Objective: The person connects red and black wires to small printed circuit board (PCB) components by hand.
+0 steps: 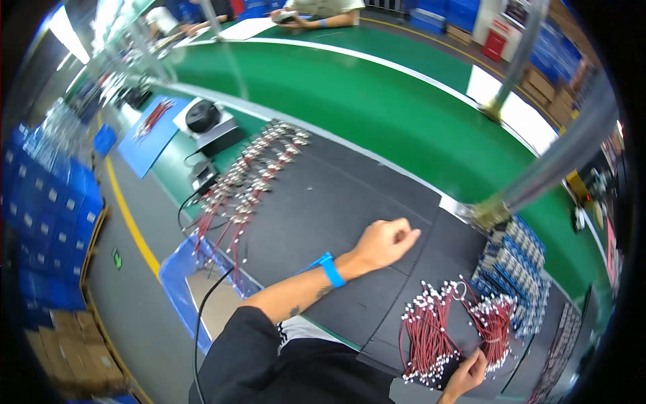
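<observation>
My left hand (386, 244) is curled into a loose fist above the black mat (323, 209), with nothing visible in it; a blue strap (330, 269) circles that wrist. At the lower right, the fingers of my right hand (469, 372) close at the near edge of the dark red cables with white connectors. One bundle (431, 333) lies spread out, and a second, tied bundle (496, 330) is right beside it. My fingertips partly hide what they grip. Further left, rows of red cables with metal-ended parts (249, 175) lie across the mat's edge.
Stacked blue-and-white part trays (515, 262) stand by a metal post (538, 172) at right. A blue-lined bin (182, 283) sits below the table's left edge. A black round device (202, 116) is at the back left. Beyond the green conveyor (323, 87), another person's arm (330, 22) shows.
</observation>
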### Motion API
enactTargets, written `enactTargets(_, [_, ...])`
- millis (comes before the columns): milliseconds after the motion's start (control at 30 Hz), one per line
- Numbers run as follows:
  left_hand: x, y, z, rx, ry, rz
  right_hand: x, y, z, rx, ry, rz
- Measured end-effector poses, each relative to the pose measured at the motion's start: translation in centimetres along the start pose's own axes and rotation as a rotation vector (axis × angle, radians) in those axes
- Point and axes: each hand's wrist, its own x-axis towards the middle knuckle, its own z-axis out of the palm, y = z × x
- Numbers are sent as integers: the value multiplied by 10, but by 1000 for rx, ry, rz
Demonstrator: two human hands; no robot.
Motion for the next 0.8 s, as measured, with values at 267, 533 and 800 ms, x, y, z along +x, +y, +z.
enactTargets(267, [4,10,-7,54,-91,-48,11,-43,-5,-199,-98,-77])
enactTargets(533, [16,0,1,194,-172,-53,8,18,0,3,-119,-37])
enactTargets(800, [10,3,9,216,-63,43,10,11,-4,-46,-120,-27])
